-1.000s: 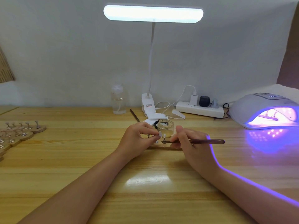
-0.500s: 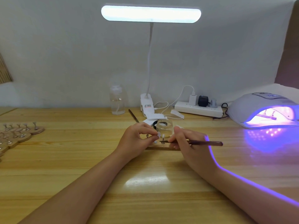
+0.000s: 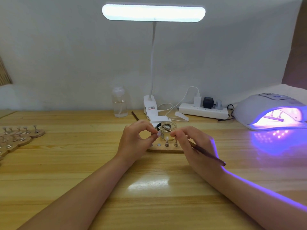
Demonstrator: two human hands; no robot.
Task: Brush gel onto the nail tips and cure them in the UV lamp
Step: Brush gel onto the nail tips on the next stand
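A lit white desk lamp (image 3: 153, 13) stands clamped at the wooden table's (image 3: 66, 163) rear, between a clear bottle (image 3: 120, 103) and a white power strip (image 3: 203, 111).

The left hand (image 3: 135, 141) covers the left end of the wooden holder (image 3: 164, 149); the right hand (image 3: 193, 146) covers its right end and the middle of the brush (image 3: 207, 154). The brush tip, seen through the glass jar (image 3: 168, 130), is too blurred to resolve. The stands (image 3: 18, 136) at far left are cut by the frame edge. Items inside the UV lamp (image 3: 265, 110) are washed out by glare.
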